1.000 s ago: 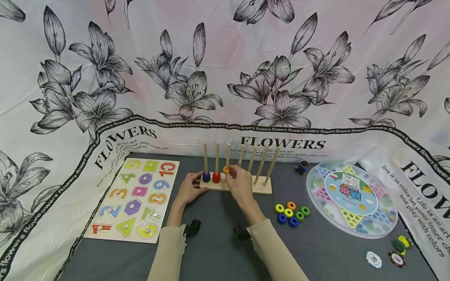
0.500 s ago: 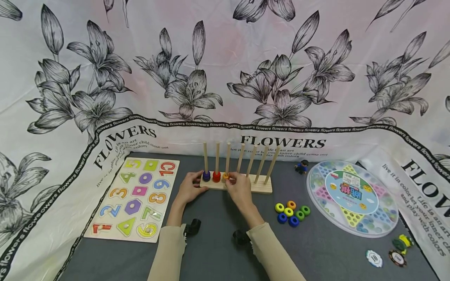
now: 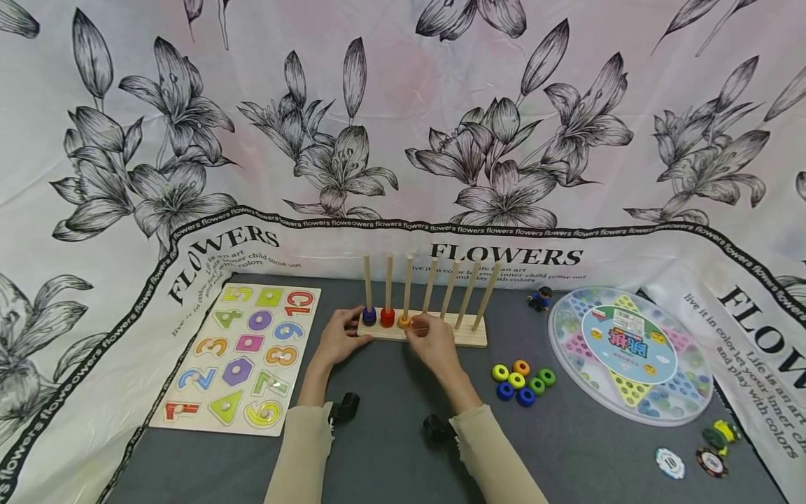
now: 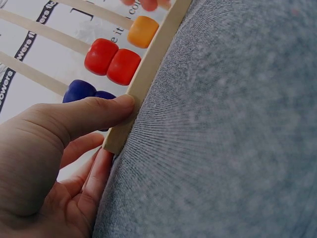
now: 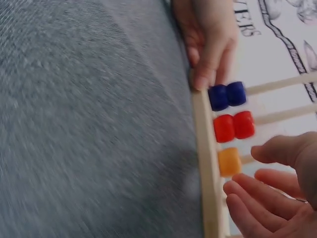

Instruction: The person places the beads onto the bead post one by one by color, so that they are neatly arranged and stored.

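Observation:
A wooden peg rack (image 3: 458, 337) with several upright dowels stands at the back of the table. Its left end is gripped by my left hand (image 3: 340, 337), thumb on the front edge and fingers behind, as the left wrist view shows. Two dark blue beads (image 5: 228, 95) are stacked on the first dowel and two red beads (image 4: 113, 61) on the second. On the third sits one orange bead (image 5: 229, 161), down at the base. My right hand (image 3: 434, 344) is beside that bead, thumb and fingers parted around the dowel with nothing held between them.
Loose yellow, orange, green and blue beads (image 3: 517, 381) lie right of the rack. A number puzzle board (image 3: 236, 358) is at left, a round game box (image 3: 567, 374) at right. Beyond are a small figure (image 3: 540, 300), a green-yellow toy (image 3: 720, 437) and two chips (image 3: 669, 464).
The orange bead has slid down the third dowel to the base, and my right hand has lowered with it and let it go. My left hand has stayed on the rack.

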